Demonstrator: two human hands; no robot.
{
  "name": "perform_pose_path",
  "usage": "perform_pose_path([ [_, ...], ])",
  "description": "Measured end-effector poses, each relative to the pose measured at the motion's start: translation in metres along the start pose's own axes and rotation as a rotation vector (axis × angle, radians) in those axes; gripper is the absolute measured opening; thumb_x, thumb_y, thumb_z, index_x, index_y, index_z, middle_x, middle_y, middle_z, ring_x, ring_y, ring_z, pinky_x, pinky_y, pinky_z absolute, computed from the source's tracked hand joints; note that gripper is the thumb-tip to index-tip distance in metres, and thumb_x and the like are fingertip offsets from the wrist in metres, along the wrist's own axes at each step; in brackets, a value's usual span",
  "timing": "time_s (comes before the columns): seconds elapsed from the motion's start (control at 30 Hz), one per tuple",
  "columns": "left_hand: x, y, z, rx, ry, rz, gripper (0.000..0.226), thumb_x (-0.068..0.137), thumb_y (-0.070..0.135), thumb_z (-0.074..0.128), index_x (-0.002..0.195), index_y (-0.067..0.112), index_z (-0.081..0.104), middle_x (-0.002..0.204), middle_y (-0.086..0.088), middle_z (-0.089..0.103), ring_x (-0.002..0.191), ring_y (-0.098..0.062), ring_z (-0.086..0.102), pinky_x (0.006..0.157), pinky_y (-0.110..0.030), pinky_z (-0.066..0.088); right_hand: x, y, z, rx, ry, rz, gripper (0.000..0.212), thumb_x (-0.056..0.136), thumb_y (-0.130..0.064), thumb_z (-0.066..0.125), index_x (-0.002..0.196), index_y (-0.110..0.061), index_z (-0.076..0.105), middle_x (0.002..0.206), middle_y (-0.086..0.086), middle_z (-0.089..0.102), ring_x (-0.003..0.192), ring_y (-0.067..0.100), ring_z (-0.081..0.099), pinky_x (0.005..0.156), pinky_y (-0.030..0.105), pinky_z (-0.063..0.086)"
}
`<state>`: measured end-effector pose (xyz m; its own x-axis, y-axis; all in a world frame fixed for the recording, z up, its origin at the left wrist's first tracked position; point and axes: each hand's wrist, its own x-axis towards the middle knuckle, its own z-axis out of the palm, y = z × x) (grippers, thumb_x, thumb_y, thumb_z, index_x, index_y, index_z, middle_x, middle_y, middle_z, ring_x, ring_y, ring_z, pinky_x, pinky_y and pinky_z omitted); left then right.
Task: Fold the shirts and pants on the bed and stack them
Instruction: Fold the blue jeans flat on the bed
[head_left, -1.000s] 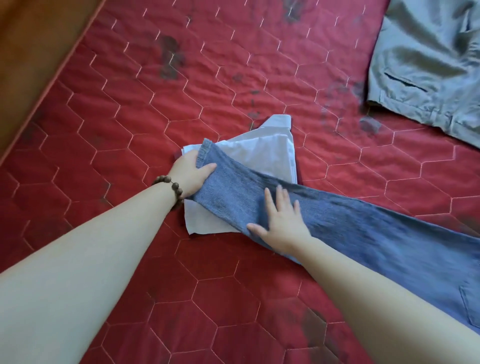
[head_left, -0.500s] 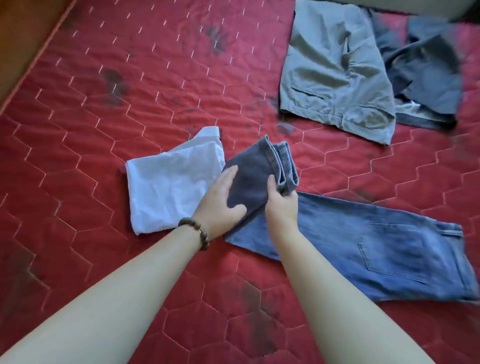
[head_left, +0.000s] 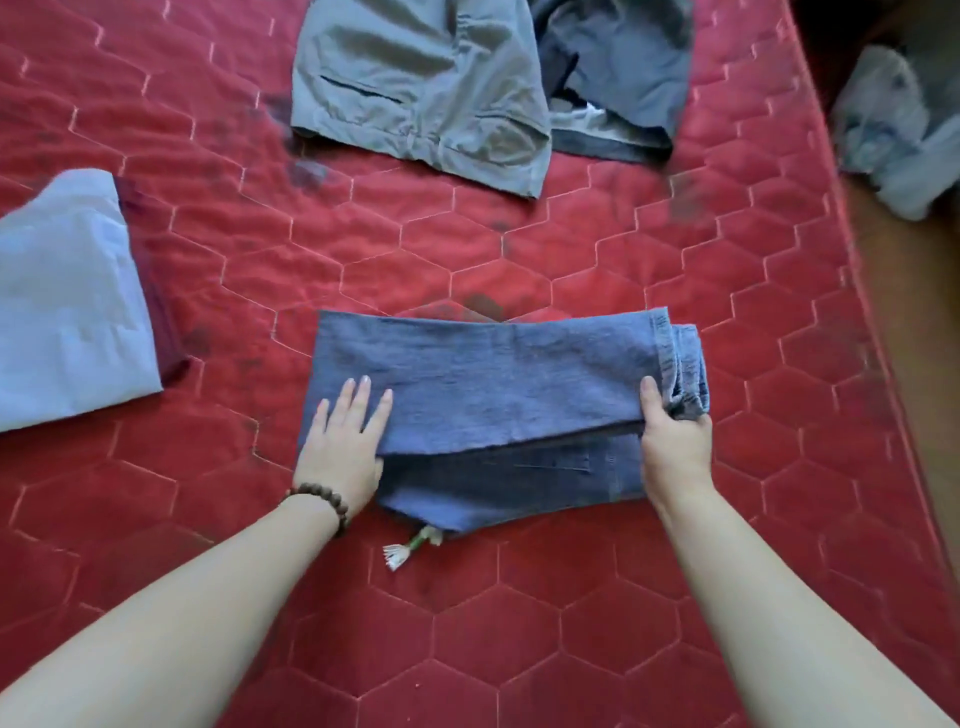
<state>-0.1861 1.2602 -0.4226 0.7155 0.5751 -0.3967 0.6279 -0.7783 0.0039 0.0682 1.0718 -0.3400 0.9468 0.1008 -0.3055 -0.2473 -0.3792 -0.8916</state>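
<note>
Blue jeans (head_left: 498, 384) lie mid-bed on the red quilted mattress (head_left: 467, 649), folded over on themselves — leg section doubled across the top, hem end at the right, a lower layer showing along the near edge.

Left hand (head_left: 343, 447): flat, fingers straight and spread, pressing the left end of the fold. Not gripping anything. Beaded bracelet (head_left: 322, 501) on that wrist.

Right hand (head_left: 675, 447): grasping the right end of the jeans — thumb on top of the upper layer, fingers curled under next to the hem.

Small white tassel (head_left: 402, 553) with a green bit sticks out from under the near edge of the jeans.

Folded light blue shirt (head_left: 67, 312) sits at the left edge, well apart from the jeans. Grey pants (head_left: 426, 88) lie unfolded at the far side, and a dark grey garment (head_left: 623, 78) is just beside them on the right, partly tucked under.

Blurred pale bundle (head_left: 898, 130) off the bed's right edge — can't tell what it is.
</note>
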Motion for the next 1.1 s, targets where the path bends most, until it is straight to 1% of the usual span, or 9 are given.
perform_pose_path([
  [0.1,0.006,0.030,0.010,0.021,-0.047,-0.001,0.086,0.090,0.054,0.046,0.152,0.023,-0.006,0.160,-0.009,-0.009,0.147,-0.025,-0.006,0.118,-0.043,0.005,0.023,0.041,-0.035,0.072,-0.101,0.210,0.012,0.086,-0.017,0.070,0.096,-0.013,0.064,0.097,0.006,0.069,0.096,0.024,0.066,0.088,0.039,0.053],
  [0.17,0.010,0.044,0.013,0.043,-0.058,0.003,0.086,0.090,0.056,0.043,0.151,0.022,-0.007,0.160,-0.008,-0.008,0.147,-0.023,-0.005,0.118,-0.043,0.007,0.035,0.056,-0.047,0.158,-0.162,0.308,0.012,0.088,-0.015,0.066,0.099,-0.010,0.063,0.096,0.007,0.069,0.093,0.024,0.066,0.079,0.037,0.056],
  [0.23,0.012,0.050,0.012,0.056,-0.074,0.020,0.083,0.092,0.047,0.045,0.151,0.022,-0.007,0.160,-0.007,-0.009,0.147,-0.024,-0.005,0.117,-0.045,0.009,0.047,0.057,-0.050,0.163,-0.161,0.368,0.011,0.088,-0.023,0.066,0.090,-0.012,0.064,0.087,0.004,0.069,0.080,0.017,0.068,0.069,0.035,0.059],
  [0.37,0.014,0.046,0.012,0.135,-0.097,0.065,0.076,0.095,0.011,0.032,0.147,0.023,-0.022,0.159,-0.007,-0.016,0.147,-0.025,-0.008,0.117,-0.045,0.010,0.073,0.050,-0.044,-0.337,-0.141,0.154,0.024,0.082,-0.038,0.071,0.082,-0.015,0.066,0.081,0.002,0.068,0.076,0.019,0.063,0.077,0.038,0.052],
  [0.5,0.010,0.032,0.017,0.162,-0.082,0.008,0.082,0.095,0.006,0.031,0.138,0.027,-0.036,0.156,-0.009,-0.023,0.146,-0.029,-0.012,0.117,-0.047,0.009,0.087,0.040,-0.042,-0.547,-0.228,0.064,0.016,0.083,-0.023,0.070,0.094,-0.011,0.066,0.091,0.007,0.069,0.083,0.025,0.063,0.080,0.038,0.050],
  [0.67,0.007,0.014,0.012,0.138,-0.118,-0.042,0.083,0.091,-0.003,0.034,0.147,0.022,-0.021,0.157,-0.017,-0.017,0.146,-0.031,-0.010,0.118,-0.044,0.007,0.089,0.036,-0.052,-0.657,-0.262,-0.075,0.007,0.086,-0.018,0.066,0.090,-0.016,0.061,0.085,0.000,0.064,0.079,0.021,0.057,0.069,0.029,0.036],
  [0.87,0.000,0.015,0.009,-0.002,-0.036,0.160,0.073,0.088,-0.009,0.030,0.151,0.012,0.001,0.159,-0.016,0.000,0.147,-0.029,-0.003,0.118,-0.037,-0.006,0.093,0.038,-0.063,-0.725,-0.190,-0.049,0.008,0.087,-0.021,0.064,0.089,-0.016,0.058,0.089,0.003,0.063,0.085,0.026,0.056,0.071,0.031,0.036],
  [1.0,-0.001,0.007,0.014,-0.037,-0.110,0.212,0.082,0.083,-0.012,0.033,0.152,0.017,-0.002,0.159,-0.013,-0.008,0.146,-0.028,-0.009,0.116,-0.033,-0.011,0.094,0.050,-0.064,-0.819,-0.258,0.061,0.020,0.087,-0.022,0.066,0.099,-0.007,0.059,0.102,0.013,0.067,0.098,0.033,0.059,0.075,0.033,0.039],
  [1.1,-0.006,0.003,0.017,-0.103,-0.139,0.215,0.086,0.080,-0.016,0.033,0.151,0.016,-0.002,0.158,-0.013,-0.010,0.146,-0.028,-0.012,0.116,-0.032,-0.011,0.092,0.051,-0.060,-0.802,-0.260,0.055,0.019,0.085,-0.022,0.068,0.098,-0.010,0.059,0.100,0.012,0.067,0.095,0.031,0.060,0.074,0.032,0.038],
])
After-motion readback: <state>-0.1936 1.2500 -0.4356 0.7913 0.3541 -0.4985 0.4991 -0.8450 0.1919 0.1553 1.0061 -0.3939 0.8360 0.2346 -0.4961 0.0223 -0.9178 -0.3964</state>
